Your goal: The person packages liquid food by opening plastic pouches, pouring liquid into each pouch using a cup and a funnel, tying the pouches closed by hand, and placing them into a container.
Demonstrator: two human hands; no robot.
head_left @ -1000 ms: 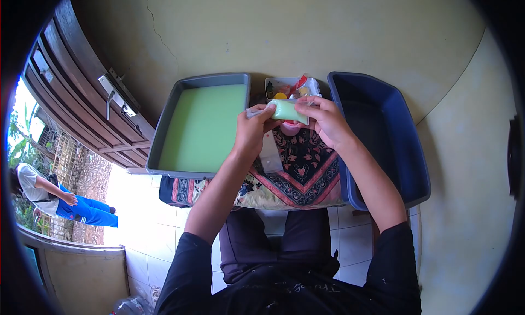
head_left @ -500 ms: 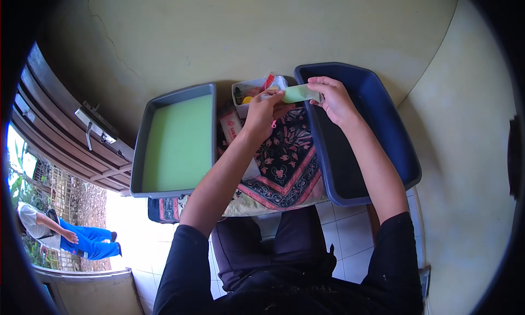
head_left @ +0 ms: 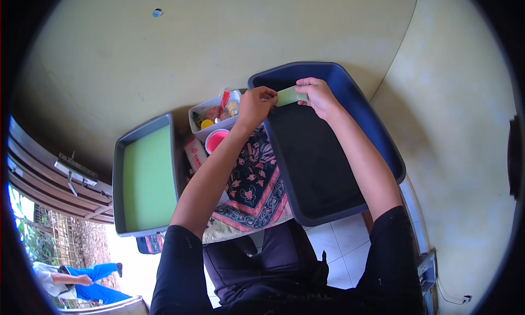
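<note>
A small clear packet of light green contents (head_left: 287,96) is stretched between my two hands, above the far end of the dark blue tub (head_left: 402,170). My left hand (head_left: 256,106) pinches its left end, and my right hand (head_left: 318,96) grips its right end. The visible floor of the tub looks dark. Left of my left hand are a white box (head_left: 201,133) of small items and a pink-topped round container (head_left: 217,140). A grey tray (head_left: 176,175) at the left holds a light green layer.
A patterned cloth (head_left: 249,178) covers the surface between tray and tub. A white packet with red print (head_left: 194,154) lies partly behind my left forearm. A wooden door (head_left: 52,181) stands at the left, with a person in blue trousers (head_left: 101,285) outside.
The view has turned toward the right. Both hands have carried the green packet from above the cloth to above the dark blue tub. The person outside has changed leg position.
</note>
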